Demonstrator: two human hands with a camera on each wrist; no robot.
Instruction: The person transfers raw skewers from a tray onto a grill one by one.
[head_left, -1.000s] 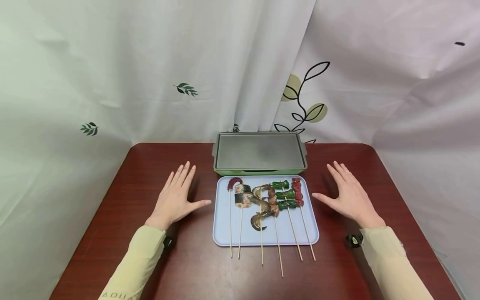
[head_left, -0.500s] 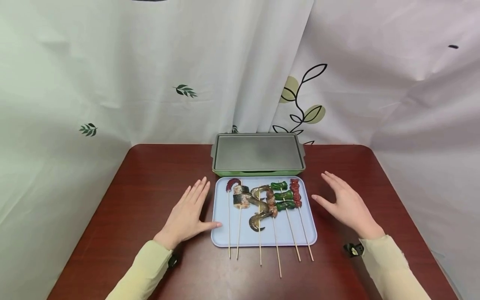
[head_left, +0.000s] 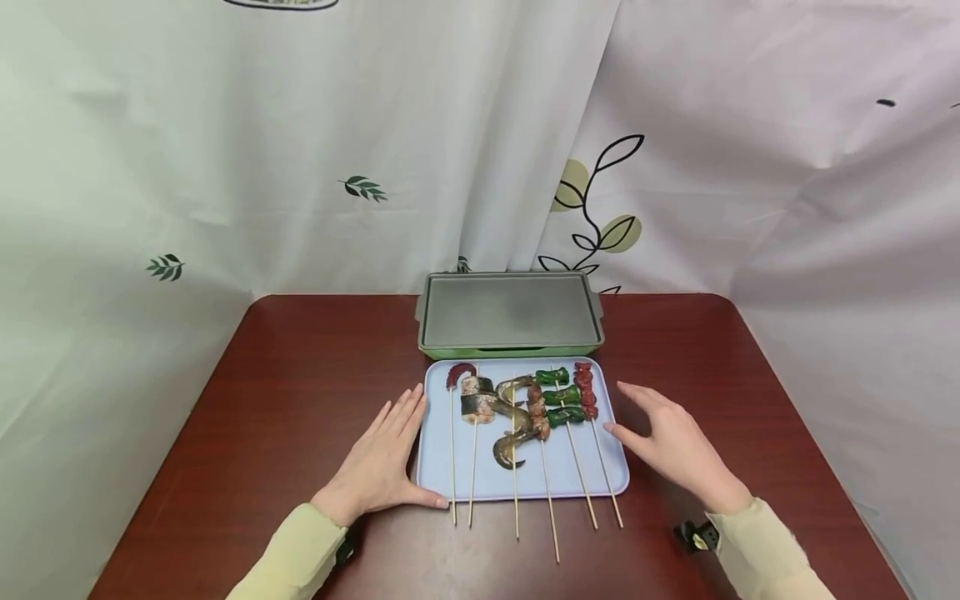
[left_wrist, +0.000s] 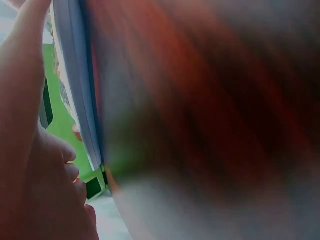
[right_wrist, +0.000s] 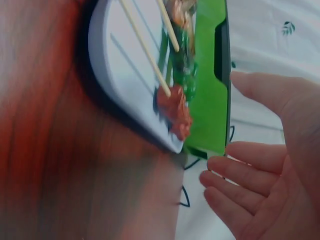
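Observation:
A pale blue tray (head_left: 437,454) lies on the table with several food skewers across it, their sticks jutting past its front edge. They carry a dark red tentacle (head_left: 460,372), fish chunks (head_left: 477,407), curled brown pieces (head_left: 510,450), pinkish meat (head_left: 536,408), green peppers (head_left: 564,396) and red meat (head_left: 585,387). My left hand (head_left: 378,462) lies along the tray's left side, fingers straight, thumb at the front left corner. My right hand (head_left: 671,442) hovers by the right side, thumb tip at the rim; the right wrist view shows that palm (right_wrist: 280,200) holding nothing.
Directly behind the tray stands a green griddle (head_left: 510,310) with a flat grey plate and side handles. The dark red table (head_left: 315,350) ends at a white leaf-printed curtain (head_left: 315,125) behind and at both sides.
My left hand has moved right and nearer, from beside the tray to its left edge. My right hand has lowered and come in toward the right edge. The view has tilted slightly up.

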